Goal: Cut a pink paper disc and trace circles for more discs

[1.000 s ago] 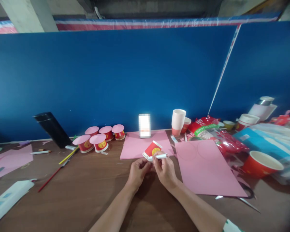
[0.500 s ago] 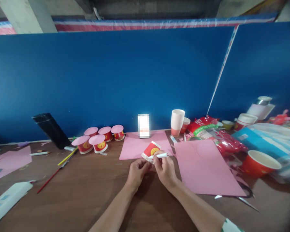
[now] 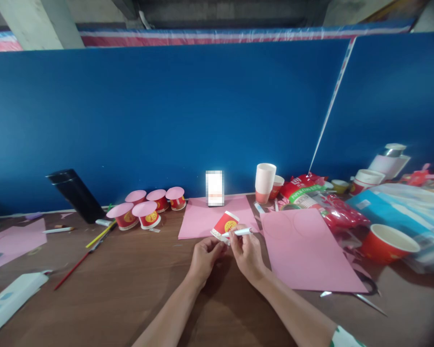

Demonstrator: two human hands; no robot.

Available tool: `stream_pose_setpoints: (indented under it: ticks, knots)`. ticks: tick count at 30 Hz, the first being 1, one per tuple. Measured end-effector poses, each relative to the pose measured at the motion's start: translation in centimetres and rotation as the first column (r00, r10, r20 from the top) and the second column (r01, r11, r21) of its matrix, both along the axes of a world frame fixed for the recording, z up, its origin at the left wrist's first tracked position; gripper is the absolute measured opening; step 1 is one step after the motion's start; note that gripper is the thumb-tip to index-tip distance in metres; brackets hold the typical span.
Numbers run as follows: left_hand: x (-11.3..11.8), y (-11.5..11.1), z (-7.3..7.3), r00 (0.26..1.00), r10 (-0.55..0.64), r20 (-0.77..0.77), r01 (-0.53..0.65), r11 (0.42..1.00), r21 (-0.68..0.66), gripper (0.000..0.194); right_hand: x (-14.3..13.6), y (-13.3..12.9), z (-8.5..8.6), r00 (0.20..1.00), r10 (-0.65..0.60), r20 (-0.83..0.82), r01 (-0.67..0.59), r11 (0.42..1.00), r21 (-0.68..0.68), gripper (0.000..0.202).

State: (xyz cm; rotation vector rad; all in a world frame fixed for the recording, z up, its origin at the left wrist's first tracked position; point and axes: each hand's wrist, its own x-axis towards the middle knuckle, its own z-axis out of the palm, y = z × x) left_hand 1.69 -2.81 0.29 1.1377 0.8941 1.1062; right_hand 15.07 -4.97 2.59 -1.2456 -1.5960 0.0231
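Observation:
A red paper cup (image 3: 224, 222) with a yellow emblem is tilted in front of me, its white rim edge turned down toward me. My left hand (image 3: 205, 258) pinches that lower edge between thumb and fingers. Zigzag marks run along the white band there. In my right hand (image 3: 248, 253) is a white marker (image 3: 240, 232), held like a pen with its tip at the band. Under and behind the cup lies a pink sheet (image 3: 195, 219). My fingers hide part of the cup's lower right side.
Several red cups with pink paper discs (image 3: 144, 209) stand at back left, beside a black flask (image 3: 75, 195). On the right lie a pink sheet (image 3: 307, 255), stacked paper cups (image 3: 265, 180), a red plastic package (image 3: 311, 193) and a loose red cup (image 3: 386, 246). A power strip (image 3: 10, 299) is at left.
Hardly anything differs. The whole view has shifted very slightly, and both hands keep their hold on the cup and marker.

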Motion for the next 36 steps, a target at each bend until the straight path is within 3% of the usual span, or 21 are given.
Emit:
stream_pose_setpoints:
  ticks: [16,36]
  knots:
    - [0.03,-0.03,0.12,1.000,-0.004,-0.010,0.004,1.000,-0.002,0.032,0.08,0.07,0.01,1.000,0.009,0.011,-0.009,1.000,0.030,0.016]
    - [-0.12,0.13,-0.37,0.999,-0.032,-0.007,0.032,0.999,-0.009,0.034,-0.06,0.12,-0.33,1.000,0.013,-0.021,-0.013,1.000,-0.027,0.016]
